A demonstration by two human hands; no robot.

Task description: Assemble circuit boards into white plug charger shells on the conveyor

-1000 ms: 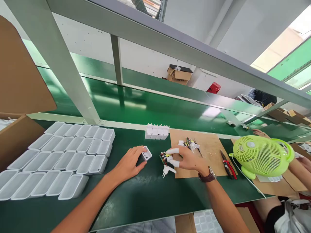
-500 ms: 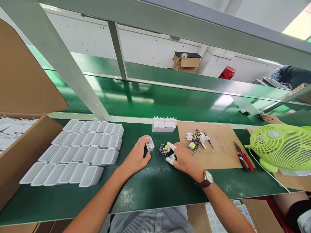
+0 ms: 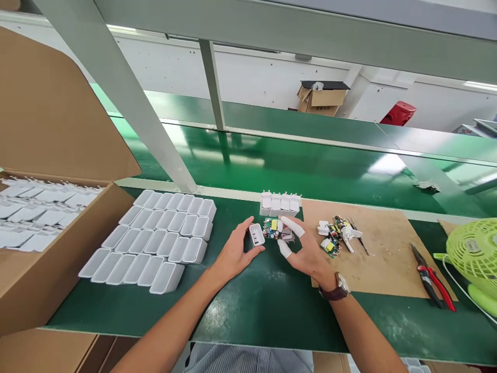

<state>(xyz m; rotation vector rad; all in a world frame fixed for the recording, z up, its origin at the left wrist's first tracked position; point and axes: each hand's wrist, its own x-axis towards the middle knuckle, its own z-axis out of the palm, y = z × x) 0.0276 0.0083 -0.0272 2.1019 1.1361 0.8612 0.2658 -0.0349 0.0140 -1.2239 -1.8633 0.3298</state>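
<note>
My left hand (image 3: 235,249) grips a small white charger housing (image 3: 257,234) between thumb and fingers, its face with dark port slots turned toward me. Close to its right side is a circuit board (image 3: 273,228) with a yellow component, apart from the housing or barely touching; I cannot tell which. White covers sit on the thumb and a finger of my right hand (image 3: 306,254), which pinches the board's right end. Behind both hands stands a short row of white housings (image 3: 280,203) with thin prongs on top.
Rows of open white cases (image 3: 155,228) stand at left, beside a cardboard box (image 3: 89,228) of white parts. On a brown board (image 3: 373,264) at right lie several circuit boards (image 3: 334,235) and red-and-black pliers (image 3: 430,277). A green fan (image 3: 476,254) stands at far right.
My view has swung left. The circuit board has come up off the table and closer to the housing, its components now facing me. The housing has turned so its slots show more fully.
</note>
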